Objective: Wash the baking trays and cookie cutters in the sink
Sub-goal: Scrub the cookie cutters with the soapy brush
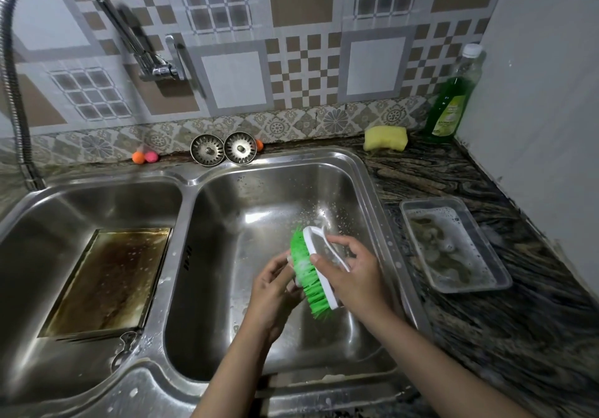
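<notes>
Gripping one green-bristled brush (311, 271): right hand (348, 271); left hand (275, 291) pinches small hidden item. One browned, stained baking tray (107, 281) at 9 o'clock, two strainers (207, 149) at 12.

Wall ahead of me: patterned tiles (301, 60) in brown, grey and white squares, floral border strip (291, 125) below. Plain pale wall (544, 93) on my right. Dark veined stone countertop (453, 171). Light dim, glinting off steel.

Hidden behind green brush (308, 275) bristles: whatever left hand (275, 291) pinches. Blurred: bottle (452, 99) label. Murky under suds: container (453, 245) contents.
</notes>
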Demonstrator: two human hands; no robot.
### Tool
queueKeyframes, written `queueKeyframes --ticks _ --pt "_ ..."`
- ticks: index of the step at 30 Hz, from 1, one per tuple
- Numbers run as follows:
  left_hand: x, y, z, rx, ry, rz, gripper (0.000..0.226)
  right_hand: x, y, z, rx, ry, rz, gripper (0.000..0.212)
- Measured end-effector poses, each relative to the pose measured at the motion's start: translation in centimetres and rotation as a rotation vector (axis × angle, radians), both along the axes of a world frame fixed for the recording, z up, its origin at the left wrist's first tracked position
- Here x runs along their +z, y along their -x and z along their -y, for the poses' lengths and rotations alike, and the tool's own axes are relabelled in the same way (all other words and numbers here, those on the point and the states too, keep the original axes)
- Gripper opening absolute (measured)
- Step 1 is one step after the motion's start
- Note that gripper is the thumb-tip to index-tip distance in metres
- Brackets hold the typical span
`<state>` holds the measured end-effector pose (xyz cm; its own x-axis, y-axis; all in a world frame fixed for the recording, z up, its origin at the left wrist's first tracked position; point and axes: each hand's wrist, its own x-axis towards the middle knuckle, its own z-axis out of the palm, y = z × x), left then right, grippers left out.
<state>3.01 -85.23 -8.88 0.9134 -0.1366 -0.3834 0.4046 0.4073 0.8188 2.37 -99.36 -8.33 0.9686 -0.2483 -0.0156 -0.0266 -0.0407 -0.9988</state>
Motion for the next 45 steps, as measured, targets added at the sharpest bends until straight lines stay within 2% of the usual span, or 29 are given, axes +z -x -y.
queueKeyframes --ticks 3,5,7,9,11,14,17,19,22,25,29,31,33,37,39,40,42,45 --pt "-0.5 0.5 -0.5 -0.058 -0.031 -0.022 0.030 -1.3 -1.0 0.8 -0.040 0.133 -0.093 0.040" --pt "-0.5 0.6 -0.6 -0.073 -0.072 -0.017 0.027 -1.5 -1.3 1.5 -0.110 0.141 -0.112 0.040" --pt "-0.2 0.3 -0.5 -0.047 -0.092 -0.029 0.023 -0.9 -1.0 1.6 -0.092 0.081 -0.058 0.038" --pt "0.2 0.0 -0.5 -0.008 -0.070 -0.048 0.016 0.0 0.0 0.6 0.012 0.032 0.005 0.038" --pt "0.5 -0.1 -0.5 0.005 -0.050 -0.045 0.011 0.1 0.8 -0.5 0.056 0.094 0.057 0.038" --pt "0.3 0.1 -0.7 -0.019 -0.097 -0.026 0.015 -0.6 0.6 -0.3 0.015 0.139 0.017 0.038" --pt "0.2 0.7 -1.3 -0.057 -0.159 -0.034 0.017 -0.7 -0.1 0.7 0.026 0.301 -0.076 0.042" --pt "1.0 0.8 -2.3 -0.082 -0.201 -0.012 0.019 -1.0 -0.4 1.1 0.020 0.330 -0.072 0.044" --pt "3.1 0.7 -5.6 -0.029 -0.353 0.097 0.024 -1.1 -0.6 1.3 0.038 0.346 -0.048 0.042" --pt "5.1 1.2 -11.8 0.144 -0.629 0.162 0.021 -1.2 -0.5 1.1 0.101 0.360 -0.009 0.038" --pt "3.3 1.9 -21.4 0.227 -1.036 -0.097 0.012 -2.3 -1.1 -0.1 0.184 0.355 0.025 0.037" --pt "1.0 1.9 -24.4 0.201 -1.155 -0.256 0.011 -3.0 -1.3 -0.8 0.223 0.359 0.015 0.036" --pt "-1.0 1.7 -26.0 0.133 -1.230 -0.353 0.016 -3.8 -1.5 -1.4 0.252 0.354 -0.011 0.039" --pt "-3.2 1.3 -27.0 -0.003 -1.418 -0.385 0.014 -4.9 -2.0 -2.8 0.291 0.372 -0.026 0.039" --pt "-3.4 1.2 -27.0 -0.072 -1.432 -0.406 0.005 -4.5 -1.9 -3.4 0.291 0.386 -0.032 0.039" --pt "-3.5 1.2 -27.0 -0.095 -1.418 -0.419 0.008 -4.3 -1.8 -3.5 0.291 0.391 -0.033 0.038" --pt "-3.5 1.1 -26.9 -0.080 -1.390 -0.429 0.013 -4.0 -1.6 -3.7 0.287 0.398 -0.034 0.037" --pt "-2.5 1.0 -25.8 0.085 -1.463 -0.354 0.033 -3.9 -1.4 -3.7 0.285 0.403 -0.046 0.038"
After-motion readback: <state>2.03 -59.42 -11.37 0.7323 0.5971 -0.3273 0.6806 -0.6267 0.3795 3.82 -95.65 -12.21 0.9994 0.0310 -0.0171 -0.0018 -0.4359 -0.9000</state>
